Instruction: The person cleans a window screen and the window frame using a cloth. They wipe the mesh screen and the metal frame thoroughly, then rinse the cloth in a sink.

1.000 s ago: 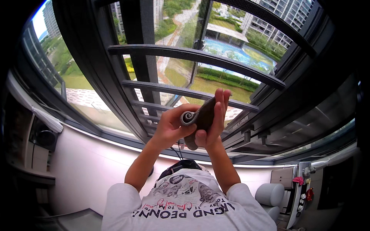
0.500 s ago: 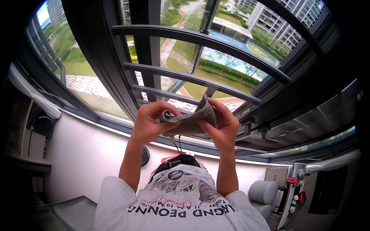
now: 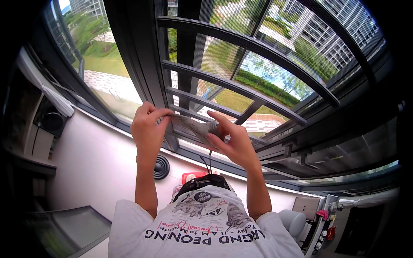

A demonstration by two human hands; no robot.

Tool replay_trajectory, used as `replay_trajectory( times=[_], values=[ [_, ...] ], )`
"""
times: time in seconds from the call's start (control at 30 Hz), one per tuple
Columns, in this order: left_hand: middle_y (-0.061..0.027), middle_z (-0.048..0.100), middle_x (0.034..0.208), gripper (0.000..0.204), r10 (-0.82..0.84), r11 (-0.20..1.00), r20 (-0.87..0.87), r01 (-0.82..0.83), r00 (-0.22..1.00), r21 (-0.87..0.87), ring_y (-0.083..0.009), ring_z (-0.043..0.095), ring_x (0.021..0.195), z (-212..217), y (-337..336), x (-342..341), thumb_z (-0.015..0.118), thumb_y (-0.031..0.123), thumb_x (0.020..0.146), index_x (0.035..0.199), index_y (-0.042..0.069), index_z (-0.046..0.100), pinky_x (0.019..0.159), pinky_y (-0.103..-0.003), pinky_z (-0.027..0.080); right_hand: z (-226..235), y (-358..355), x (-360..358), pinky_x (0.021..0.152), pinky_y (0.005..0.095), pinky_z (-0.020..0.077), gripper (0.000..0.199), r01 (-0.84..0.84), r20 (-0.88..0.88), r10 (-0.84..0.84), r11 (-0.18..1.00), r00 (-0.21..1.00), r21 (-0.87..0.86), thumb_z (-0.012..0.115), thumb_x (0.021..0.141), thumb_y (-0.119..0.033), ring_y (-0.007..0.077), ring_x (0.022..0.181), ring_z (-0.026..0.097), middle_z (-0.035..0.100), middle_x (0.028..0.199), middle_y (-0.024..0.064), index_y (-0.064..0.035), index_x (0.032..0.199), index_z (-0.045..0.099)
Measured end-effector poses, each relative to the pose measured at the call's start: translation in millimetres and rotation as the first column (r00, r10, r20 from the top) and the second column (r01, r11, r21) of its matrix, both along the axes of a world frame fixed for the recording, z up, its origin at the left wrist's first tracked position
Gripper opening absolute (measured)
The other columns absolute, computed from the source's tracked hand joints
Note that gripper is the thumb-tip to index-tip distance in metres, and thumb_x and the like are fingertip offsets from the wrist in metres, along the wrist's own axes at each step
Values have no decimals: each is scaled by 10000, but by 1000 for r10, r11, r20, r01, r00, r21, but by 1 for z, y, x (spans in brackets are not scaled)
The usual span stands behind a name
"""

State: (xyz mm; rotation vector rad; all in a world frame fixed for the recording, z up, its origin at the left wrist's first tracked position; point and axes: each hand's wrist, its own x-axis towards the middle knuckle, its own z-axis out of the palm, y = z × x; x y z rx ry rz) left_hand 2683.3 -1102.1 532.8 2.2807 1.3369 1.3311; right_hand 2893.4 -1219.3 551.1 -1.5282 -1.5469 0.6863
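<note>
Both hands are raised in front of a window, stretching a small grey sock [image 3: 195, 126] between them. The left hand [image 3: 148, 127] is closed on one end of the sock, pinching it between thumb and fingertips near the upper left of the cloth. The right hand [image 3: 232, 139] holds the other end, thumb pressed over the fabric and the long fingers lying flat behind it. The sock hangs taut and nearly level between the two hands, just in front of the dark window bars [image 3: 241, 90] and touching neither the bars nor the frame as far as can be told.

No container holding anything can be made out; a white cupboard [image 3: 41, 142] stands at the left edge, but what is in it cannot be seen. A round black disc [image 3: 161, 167] sits on the white wall [image 3: 99, 167] below the sill. Low in the picture are the person's white printed shirt [image 3: 202, 228] and a black strap [image 3: 202, 182] at the chest. At the lower right a white rack [image 3: 320, 223] carries some small red and pink pieces, too small to tell apart.

A second ago the sock was a tight roll, gripped with both hands pressed together. Half a second ago it was partly opened, bunched between the hands. Now it is pulled out flatter and longer, and the hands are further apart and lower against the window.
</note>
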Motion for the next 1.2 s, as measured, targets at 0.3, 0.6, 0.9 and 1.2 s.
replay_trajectory(
  times=[0.3,0.6,0.9,1.2],
  values=[
    [-60,760,909,204,68,988,525,-129,848,80,-110,697,764,49,24,49,692,58,898,1083,86,774,619,-246,516,46,61,-5,632,357,455,316,12,367,-559,560,744,828,800,798,-121,241,688,608,644,760,57,-77,1098,709],
    [-168,597,1340,450,-127,632,367,-211,921,746,-390,575,1171,66,108,117,582,10,943,1391,4,535,1020,-454,448,89,102,13,794,358,315,247,-102,323,-880,307,348,946,755,741,-99,138,880,549,586,978,-49,-188,969,723],
    [-124,595,1117,364,-204,617,230,-57,952,785,-365,549,1077,76,128,99,697,203,806,1151,127,610,916,-457,435,72,136,-18,1048,451,437,431,-186,474,-615,473,630,861,654,833,-60,364,1276,556,562,1375,242,112,1228,633],
    [-198,437,1522,566,102,516,-27,-29,994,856,-330,391,1442,112,127,90,502,276,965,1457,-2,467,1156,-457,350,70,155,-21,1141,485,341,614,-167,399,-732,372,553,913,485,1016,-430,419,1382,437,475,1468,273,89,1332,571]
  ],
)
